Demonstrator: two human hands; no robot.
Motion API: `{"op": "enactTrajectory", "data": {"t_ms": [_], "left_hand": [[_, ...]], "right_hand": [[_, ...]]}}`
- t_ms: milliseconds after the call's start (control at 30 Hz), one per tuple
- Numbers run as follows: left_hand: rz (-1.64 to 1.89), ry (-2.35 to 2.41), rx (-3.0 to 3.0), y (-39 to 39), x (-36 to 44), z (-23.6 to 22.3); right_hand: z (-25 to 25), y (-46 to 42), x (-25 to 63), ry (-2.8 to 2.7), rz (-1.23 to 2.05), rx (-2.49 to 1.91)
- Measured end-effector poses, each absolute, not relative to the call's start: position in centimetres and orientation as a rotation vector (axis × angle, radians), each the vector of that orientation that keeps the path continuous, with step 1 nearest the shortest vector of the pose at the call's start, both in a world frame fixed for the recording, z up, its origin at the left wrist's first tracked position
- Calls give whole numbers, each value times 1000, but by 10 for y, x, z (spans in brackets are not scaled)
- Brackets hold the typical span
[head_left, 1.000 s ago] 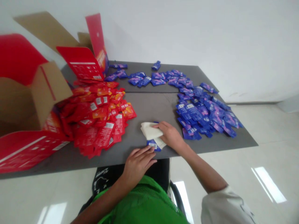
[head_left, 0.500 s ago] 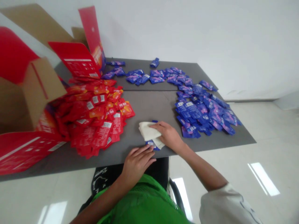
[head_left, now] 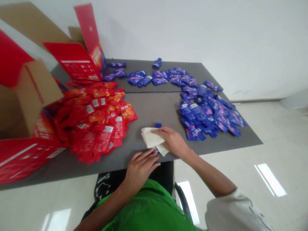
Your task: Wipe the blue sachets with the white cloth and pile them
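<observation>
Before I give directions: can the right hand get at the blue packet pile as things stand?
Probably yes: the blue packet pile lies near the right hand, with only bare tabletop between them. That hand holds a pale cloth, though, so it isn't free.

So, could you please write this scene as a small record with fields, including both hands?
Left hand: fingertips at near end of a blue packet
Right hand: grip on a folded cream cloth, which mostly covers that packet
Red packets: heap, left of hands
Other blue packets: pile at right, more along the back
Table: grey
</observation>
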State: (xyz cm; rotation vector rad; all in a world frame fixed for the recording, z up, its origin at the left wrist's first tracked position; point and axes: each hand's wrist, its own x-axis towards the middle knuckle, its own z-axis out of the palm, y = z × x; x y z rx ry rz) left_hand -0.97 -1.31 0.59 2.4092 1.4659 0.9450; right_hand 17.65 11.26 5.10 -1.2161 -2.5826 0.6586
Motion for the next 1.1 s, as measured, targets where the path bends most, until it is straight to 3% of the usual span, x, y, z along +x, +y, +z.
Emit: {"op": "enactTrajectory", "data": {"t_ms": [167,400,667,900,1100], "left_hand": [[967,1464,2399,-13,-8,6],[925,1539,2408,-15,-11,5],[951,1472,2401,-13,-8,7],[938,1555,2379,-15,-10,4],[940,1464,2382,-13,-9,7]], "right_hand": [[68,148,177,-2521,484,-1326],[60,75,182,-2675,693,-1089],[69,144,173,-2556,482,-1373],[64,78,176,-2657,690,-1107],[62,139,169,-2582,576,-1364]]}}
